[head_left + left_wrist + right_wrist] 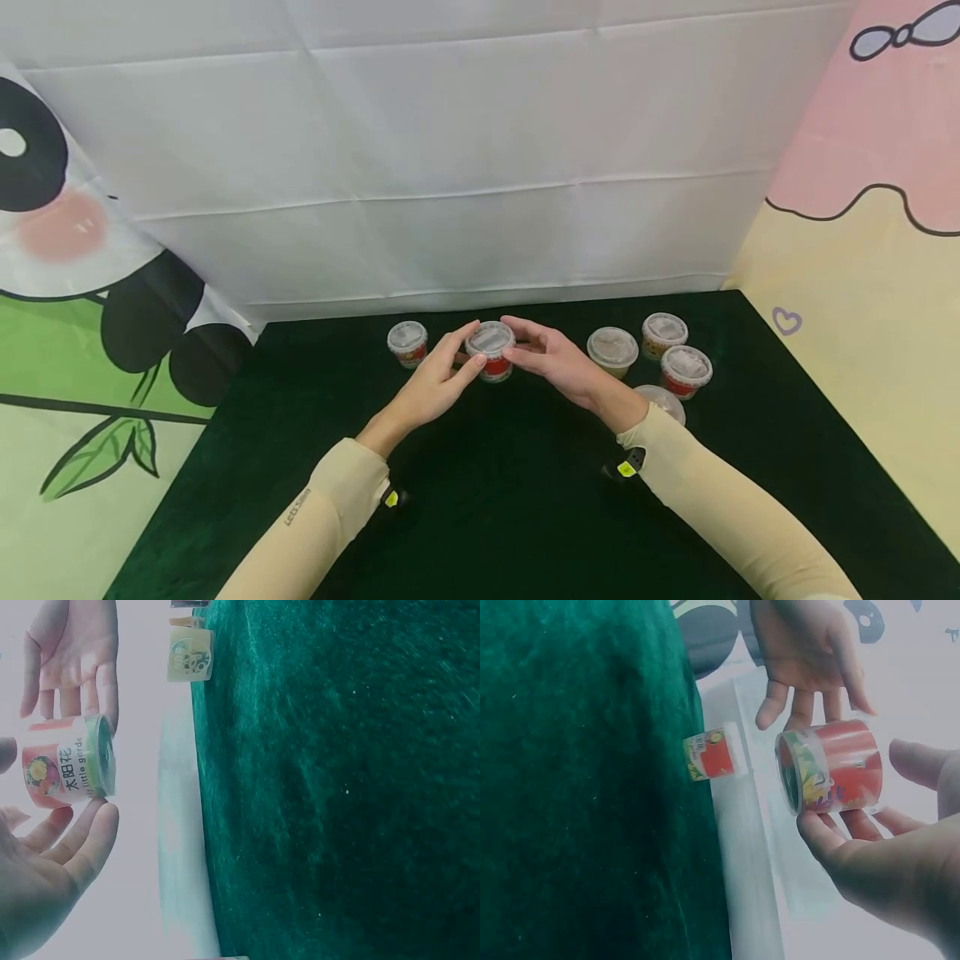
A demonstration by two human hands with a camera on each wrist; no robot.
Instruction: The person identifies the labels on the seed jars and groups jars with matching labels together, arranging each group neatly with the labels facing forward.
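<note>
Both hands hold one small lidded plastic cup (495, 367) between them near the back of the table. It has a clear lid and a red label with a flower picture and Chinese characters, readable in the left wrist view. My left hand (431, 383) curves round its left side, thumb at the front and fingers behind. On the other side, my right hand (558, 362) has its fingertips at the cup's wall and rim. Both wrist views show the cup (847, 765) raised above the green cloth, against the white backdrop.
Another red-labelled cup (408, 350) stands to the left. Right of the hands are a pale cup (612, 350), a brownish cup (664, 335) and a red cup (686, 372). A further lid (667, 402) is partly hidden by the right wrist. White cloth (465, 167) hangs behind the green table (495, 517).
</note>
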